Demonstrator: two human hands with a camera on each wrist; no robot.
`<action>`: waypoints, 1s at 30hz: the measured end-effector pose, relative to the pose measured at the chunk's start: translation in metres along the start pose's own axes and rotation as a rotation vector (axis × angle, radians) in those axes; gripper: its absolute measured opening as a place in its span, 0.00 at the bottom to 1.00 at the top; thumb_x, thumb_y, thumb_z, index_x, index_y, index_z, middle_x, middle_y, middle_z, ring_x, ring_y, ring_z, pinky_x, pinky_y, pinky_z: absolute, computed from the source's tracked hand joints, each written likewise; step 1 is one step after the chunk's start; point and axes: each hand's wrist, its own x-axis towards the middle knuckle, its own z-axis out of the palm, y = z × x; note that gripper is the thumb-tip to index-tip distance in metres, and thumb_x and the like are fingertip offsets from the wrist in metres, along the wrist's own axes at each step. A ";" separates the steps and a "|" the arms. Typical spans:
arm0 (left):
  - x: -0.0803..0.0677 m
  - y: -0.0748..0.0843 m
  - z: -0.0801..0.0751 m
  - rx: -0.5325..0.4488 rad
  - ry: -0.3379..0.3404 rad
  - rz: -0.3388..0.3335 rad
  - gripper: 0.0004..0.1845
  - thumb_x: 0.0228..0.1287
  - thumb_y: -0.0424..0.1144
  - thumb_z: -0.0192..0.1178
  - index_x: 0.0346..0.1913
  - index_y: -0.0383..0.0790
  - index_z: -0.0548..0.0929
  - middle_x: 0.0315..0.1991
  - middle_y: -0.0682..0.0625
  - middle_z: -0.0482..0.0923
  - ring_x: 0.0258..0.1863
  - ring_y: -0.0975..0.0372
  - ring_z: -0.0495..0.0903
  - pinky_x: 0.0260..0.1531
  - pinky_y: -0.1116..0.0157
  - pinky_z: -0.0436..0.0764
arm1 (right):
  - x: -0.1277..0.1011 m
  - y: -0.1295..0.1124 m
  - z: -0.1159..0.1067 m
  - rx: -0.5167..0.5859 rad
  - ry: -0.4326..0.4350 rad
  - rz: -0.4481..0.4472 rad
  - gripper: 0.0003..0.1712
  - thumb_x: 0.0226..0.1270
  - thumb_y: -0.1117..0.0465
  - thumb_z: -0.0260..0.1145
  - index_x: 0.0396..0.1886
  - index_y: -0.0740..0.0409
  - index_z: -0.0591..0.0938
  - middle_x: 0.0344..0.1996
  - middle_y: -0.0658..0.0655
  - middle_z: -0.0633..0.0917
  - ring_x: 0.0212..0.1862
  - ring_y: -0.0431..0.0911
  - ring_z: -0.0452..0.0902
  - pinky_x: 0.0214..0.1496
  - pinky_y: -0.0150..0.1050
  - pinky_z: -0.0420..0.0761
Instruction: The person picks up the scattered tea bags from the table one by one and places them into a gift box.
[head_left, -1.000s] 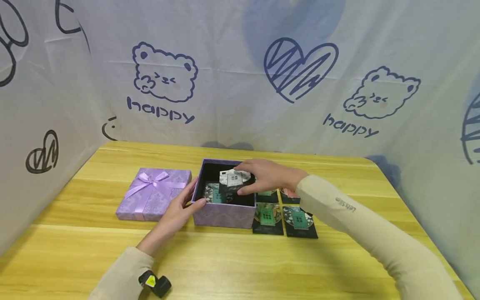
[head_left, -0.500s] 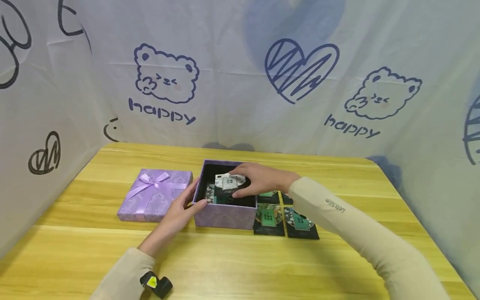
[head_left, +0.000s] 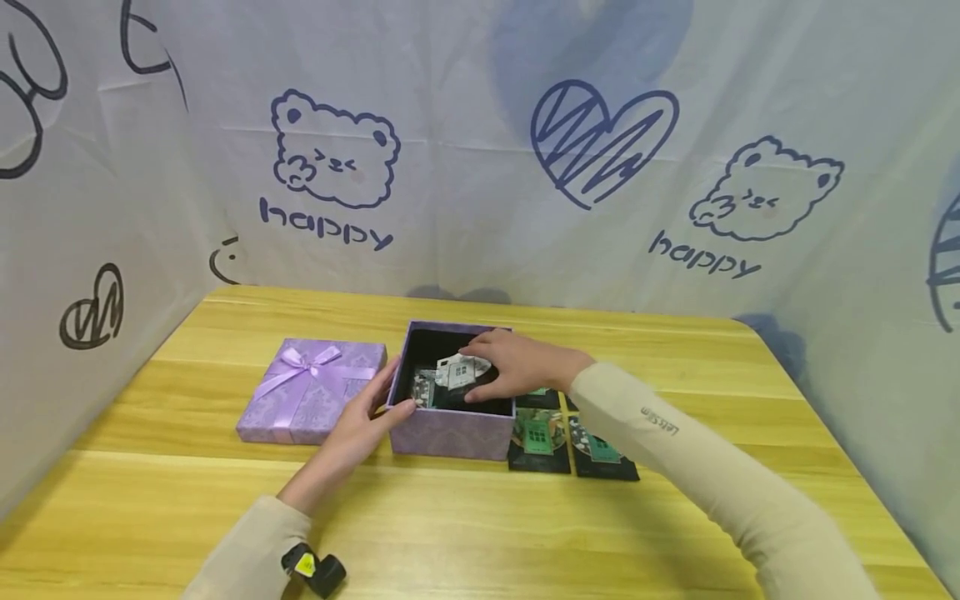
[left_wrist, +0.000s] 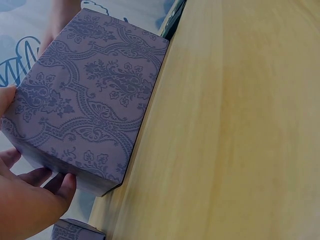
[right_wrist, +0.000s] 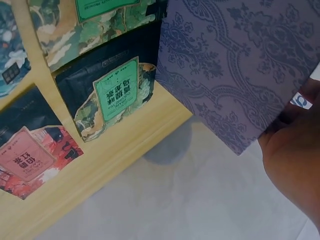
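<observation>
Inside box (head_left: pixel 450 433), right hand (head_left: pixel 517 367) pinches packet (head_left: pixel 457 371).

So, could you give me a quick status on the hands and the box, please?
Left hand steadies box. Right hand holds packet inside it. Lid off, left. Nothing blocking.

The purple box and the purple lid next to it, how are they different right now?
The purple box stands open, with packets in its dark inside; the purple lid lies flat, top up. The lid carries a satin bow; the box shows none. The box is taller, the lid shallow. The left hand touches the box's corner and the right hand reaches into it with a white packet; neither holds the lid. Both share the same lilac damask pattern.
</observation>
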 end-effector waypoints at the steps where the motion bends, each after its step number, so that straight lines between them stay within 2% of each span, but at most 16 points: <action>1: 0.000 0.000 0.000 0.000 -0.001 0.001 0.38 0.69 0.36 0.58 0.77 0.42 0.53 0.74 0.40 0.52 0.71 0.47 0.56 0.66 0.52 0.60 | 0.000 0.000 0.001 -0.011 0.000 0.001 0.43 0.66 0.40 0.62 0.72 0.60 0.65 0.69 0.63 0.65 0.70 0.56 0.57 0.70 0.52 0.60; 5: 0.000 0.001 0.001 0.001 -0.004 -0.005 0.38 0.70 0.37 0.58 0.77 0.42 0.52 0.74 0.39 0.52 0.71 0.47 0.56 0.66 0.52 0.61 | 0.000 0.000 0.003 -0.019 0.008 0.003 0.42 0.67 0.42 0.62 0.72 0.61 0.65 0.70 0.64 0.64 0.71 0.58 0.55 0.70 0.53 0.58; 11: 0.000 0.002 0.003 -0.001 -0.009 -0.029 0.38 0.69 0.38 0.59 0.77 0.45 0.52 0.74 0.39 0.52 0.71 0.47 0.56 0.65 0.53 0.62 | -0.003 0.002 0.005 0.031 0.029 0.018 0.38 0.70 0.44 0.59 0.72 0.59 0.65 0.71 0.62 0.62 0.72 0.56 0.53 0.72 0.53 0.55; 16: 0.000 0.002 0.002 0.000 -0.013 -0.023 0.38 0.70 0.37 0.58 0.77 0.44 0.51 0.74 0.39 0.51 0.71 0.47 0.55 0.66 0.53 0.62 | -0.008 0.004 0.003 0.086 0.102 0.000 0.34 0.73 0.48 0.58 0.71 0.60 0.67 0.70 0.62 0.65 0.71 0.56 0.56 0.71 0.53 0.58; 23: -0.002 0.002 0.000 0.001 -0.005 -0.031 0.38 0.70 0.37 0.58 0.77 0.45 0.51 0.74 0.39 0.51 0.71 0.46 0.55 0.66 0.52 0.61 | -0.022 0.010 -0.006 0.066 0.238 0.005 0.30 0.73 0.50 0.58 0.68 0.61 0.70 0.66 0.62 0.69 0.67 0.56 0.62 0.68 0.52 0.63; 30: -0.002 0.002 0.000 -0.008 -0.007 -0.016 0.38 0.71 0.36 0.57 0.77 0.43 0.51 0.74 0.38 0.51 0.71 0.47 0.54 0.66 0.53 0.59 | -0.042 0.022 -0.010 0.084 0.297 0.050 0.30 0.72 0.51 0.60 0.68 0.60 0.71 0.66 0.62 0.70 0.68 0.56 0.62 0.68 0.54 0.63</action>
